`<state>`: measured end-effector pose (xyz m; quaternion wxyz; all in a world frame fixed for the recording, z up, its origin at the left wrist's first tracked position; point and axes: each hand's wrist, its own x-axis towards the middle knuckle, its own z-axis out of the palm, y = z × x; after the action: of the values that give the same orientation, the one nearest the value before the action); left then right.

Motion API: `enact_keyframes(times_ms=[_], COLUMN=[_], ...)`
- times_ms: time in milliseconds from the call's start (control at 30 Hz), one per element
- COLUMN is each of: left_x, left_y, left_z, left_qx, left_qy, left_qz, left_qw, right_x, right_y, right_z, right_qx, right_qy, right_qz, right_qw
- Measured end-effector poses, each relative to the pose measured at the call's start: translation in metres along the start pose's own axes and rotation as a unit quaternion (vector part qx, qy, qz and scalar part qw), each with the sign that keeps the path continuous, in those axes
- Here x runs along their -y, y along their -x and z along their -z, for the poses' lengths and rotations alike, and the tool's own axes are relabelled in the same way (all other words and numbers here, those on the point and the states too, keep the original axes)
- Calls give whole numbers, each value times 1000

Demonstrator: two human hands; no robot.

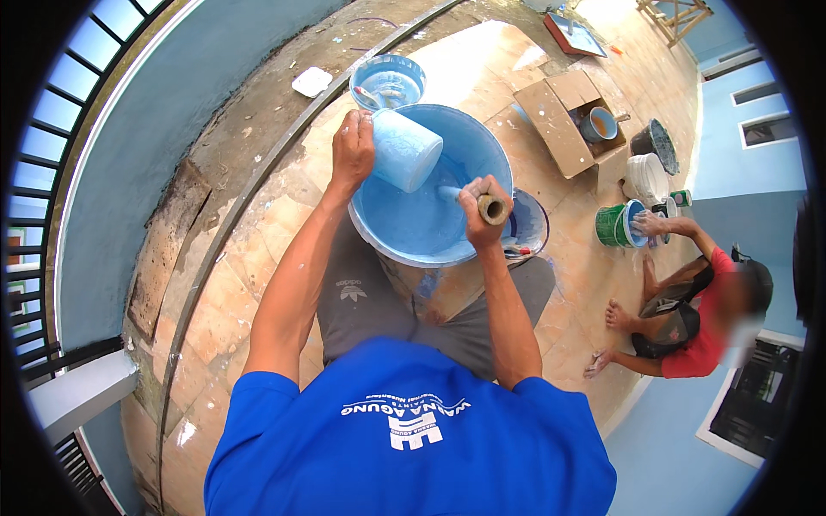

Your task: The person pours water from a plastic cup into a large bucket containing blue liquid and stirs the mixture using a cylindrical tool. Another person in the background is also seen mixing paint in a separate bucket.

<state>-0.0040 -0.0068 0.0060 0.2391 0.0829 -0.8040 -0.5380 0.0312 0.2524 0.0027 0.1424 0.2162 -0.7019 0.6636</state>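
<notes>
Between my knees stands a large round tub [489,142] with light blue paint [391,215] in it. My left hand [353,146] is closed on the rim of a small paint-coated pail [403,148], tipped sideways over the tub's far left side. Its mouth faces away, so what is in it is hidden. My right hand [483,193] grips a thick stick with a hollow end, like bamboo [493,210]. The blue-coated lower part of the stick slants into the tub. Past the tub sits a blue bucket [411,70] with a brush inside.
A white bucket [540,225] stands right of the tub. Farther right are an open cardboard box [551,129] holding a pail, several buckets, and a crouching person in red [693,344] with a hand at a green pail [609,225]. A paint tray [575,36] lies far off.
</notes>
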Motion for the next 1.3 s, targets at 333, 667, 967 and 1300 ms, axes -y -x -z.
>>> enact_keyframes(times_ms=[333, 667, 967, 1300], left_x=[0, 3, 2, 8], left_y=[0, 1, 1, 1], left_z=[-1, -1, -2, -2], left_qx=[-2, -4, -4, -2], left_qy=[21, 25, 27, 32], left_qz=[28, 20, 2, 3], left_qw=[999, 999, 1000, 999], right_x=[66, 66, -16, 46], right_y=[57, -1, -20, 51], right_z=[-1, -9, -13, 0], right_qx=[71, -21, -13, -9], right_qy=[-31, -121, -20, -106], right_qz=[-93, 8, 7, -85], right_qw=[993, 992, 1000, 991])
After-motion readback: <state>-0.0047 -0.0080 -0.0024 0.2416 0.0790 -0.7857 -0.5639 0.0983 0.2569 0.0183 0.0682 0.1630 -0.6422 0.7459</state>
